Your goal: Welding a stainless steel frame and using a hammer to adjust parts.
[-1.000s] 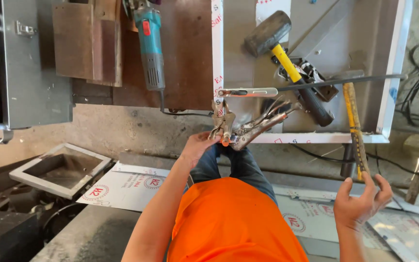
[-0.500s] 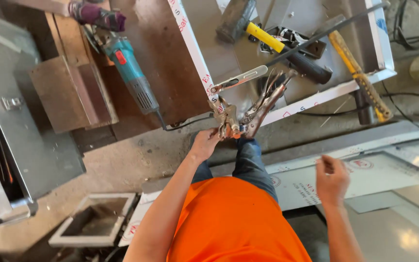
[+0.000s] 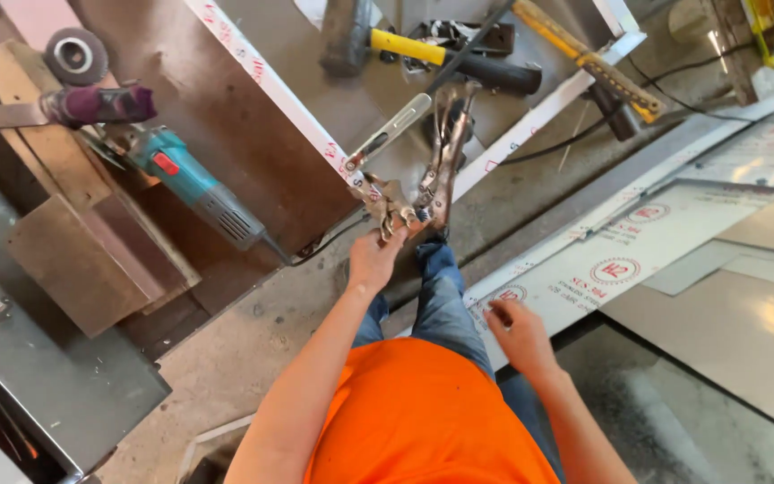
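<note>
The steel panel (image 3: pixel 315 54) with its white-filmed edge strip lies on the concrete floor (image 3: pixel 253 332) ahead of me, its near corner pointing at my knees. A second film-covered sheet (image 3: pixel 638 260) lies to my right. On the panel, toward its far edge, lie a hammer with a yellow and black handle (image 3: pixel 432 49) and a yellow level (image 3: pixel 589 61); off its left edge a teal angle grinder (image 3: pixel 192 186) rests on the brown board.

Two locking pliers (image 3: pixel 409 170) are clamped at that near corner, their handles running up over the panel and spreading in a V. My left hand (image 3: pixel 374 260) is stretched forward right at them, fingers curled against the jaws at the corner; I cannot tell whether my fingers are fully closed on the tool. My right hand (image 3: pixel 517 333) rests open, fingers spread, on the near edge of the filmed sheet, well apart from the pliers.

Against half a second ago, my left hand sits at the same corner, while my right hand has come down from mid-air onto the sheet. The view has swung, so the panel now runs more steeply toward the upper left and the grinder sits nearer the left edge.
</note>
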